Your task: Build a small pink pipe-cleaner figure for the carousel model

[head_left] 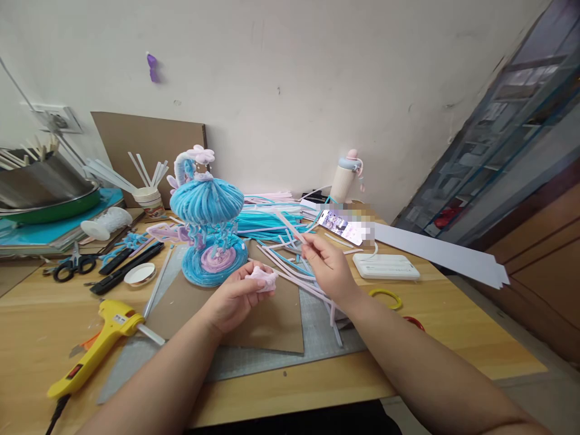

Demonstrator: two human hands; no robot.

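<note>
Between the thumb and fingers of my left hand [231,297] is a bunched piece of pale pink pipe cleaner [263,280], held above a brown cardboard sheet [272,329]. My right hand [330,269] pinches a straight pale pink pipe cleaner [291,226] that points up and to the left. Just beyond my left hand stands a blue fuzzy jellyfish-like lamp [207,202] with pink flowers, on a round blue and pink base [190,264]. Loose pink and blue pipe cleaners [290,266] lie beneath and behind my right hand.
A yellow glue gun [111,326], black scissors [75,266] and a black cutter [129,269] lie at left. A phone [342,228], white power bank [386,266] and yellow ring [385,299] sit at right. Behind stands a bottle [343,181]. A grey mat [254,364] lies under the cardboard.
</note>
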